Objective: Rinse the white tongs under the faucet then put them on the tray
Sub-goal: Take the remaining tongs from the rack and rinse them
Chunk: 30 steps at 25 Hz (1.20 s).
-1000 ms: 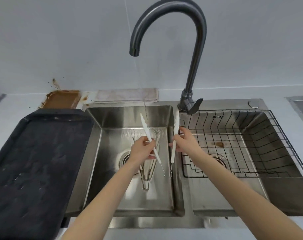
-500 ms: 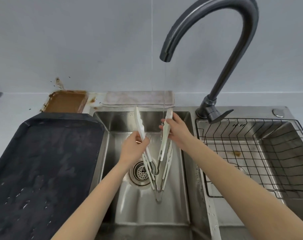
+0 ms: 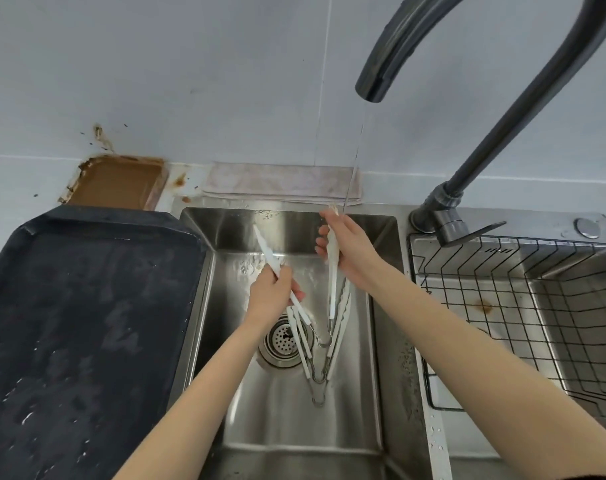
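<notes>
The white tongs [image 3: 332, 271] hang spread in a V over the left basin of the sink [image 3: 384, 306], at the centre of the frame, their hinge end pointing down toward the lower middle near the drain [image 3: 283, 342] and their two arms rising toward the upper middle. The left hand [image 3: 272, 296] is curled round one arm, whose tip slants up and to the left; the right hand [image 3: 346, 251] is curled round the other, which stands almost upright with its tip just beside the thin stream falling from the faucet [image 3: 433, 46] at the upper right. So both grips are closed on the tongs, one to each arm, with the long axis running from top to bottom of the picture. More tongs lie in the basin below the held pair. The dark tray [image 3: 87, 306] fills the left of the frame, just beside the basin on the table, and the left hand is the nearer to it. Rinsing looks to be under way; the carry to the tray would go leftward over the basin's rim. Both forearms reach in from the bottom edge.
</notes>
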{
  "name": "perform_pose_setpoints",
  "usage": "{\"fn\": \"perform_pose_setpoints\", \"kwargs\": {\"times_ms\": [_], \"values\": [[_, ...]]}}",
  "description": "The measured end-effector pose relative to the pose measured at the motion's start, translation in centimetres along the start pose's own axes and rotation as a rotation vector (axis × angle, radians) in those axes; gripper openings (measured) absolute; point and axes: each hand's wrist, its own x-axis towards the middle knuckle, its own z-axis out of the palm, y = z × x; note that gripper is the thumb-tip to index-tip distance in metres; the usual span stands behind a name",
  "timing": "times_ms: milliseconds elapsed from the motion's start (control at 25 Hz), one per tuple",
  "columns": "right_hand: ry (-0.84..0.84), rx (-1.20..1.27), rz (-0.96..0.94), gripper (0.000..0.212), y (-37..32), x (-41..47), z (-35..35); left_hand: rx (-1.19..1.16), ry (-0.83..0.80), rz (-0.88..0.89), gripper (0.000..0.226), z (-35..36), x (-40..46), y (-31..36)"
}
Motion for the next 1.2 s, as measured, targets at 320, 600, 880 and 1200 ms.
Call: {"fn": "perform_pose_setpoints", "kwargs": {"times_ms": [320,600,880,1200], "values": [[-0.123,0.214,0.023,0.011,-1.1,-0.6,-0.8,-0.132,-0.129,-0.217,0.025,0.4,0.5,0.5],[-0.009,0.207,0.159,0.025,-3.3,-0.9,-0.2,-0.131,-0.143,-0.174,0.023,1.6,-0.2,1.4],[0.205,-0.150,-0.181,0.025,-2.1,-0.3,0.7,-0.131,-0.091,-0.135,0.018,2.6,-0.7,1.6],[0.344,-0.447,-0.403,0.030,-0.4,0.4,0.0,0.021,-0.004,0.077,0.013,2.7,-0.8,1.6]]}}
